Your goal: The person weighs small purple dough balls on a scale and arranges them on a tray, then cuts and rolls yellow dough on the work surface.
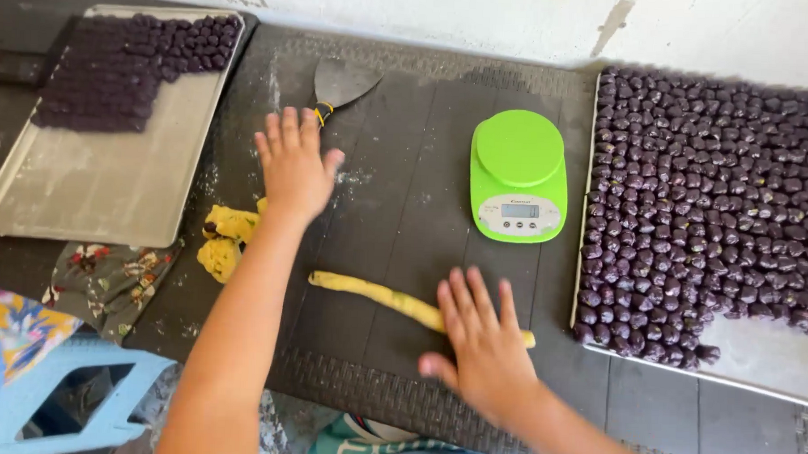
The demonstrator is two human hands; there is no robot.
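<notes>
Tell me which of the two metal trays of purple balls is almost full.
The tray on the right, beside the green scale; purple balls cover most of it. The left tray has them only along its top.

Left hand (291,171): bare, no glove, ring or watch in sight.
Right hand (483,346): bare as well, nothing worn on it or at the wrist.
Fingers (286,132): short, uncovered, nails plain with no varnish to be seen.
Forearms: both bare along all that shows, slim, with no bands, bracelets or marks.
Sleeves: none reach into view; a thin light blue edge by the left arm at the bottom border cannot be told.
</notes>
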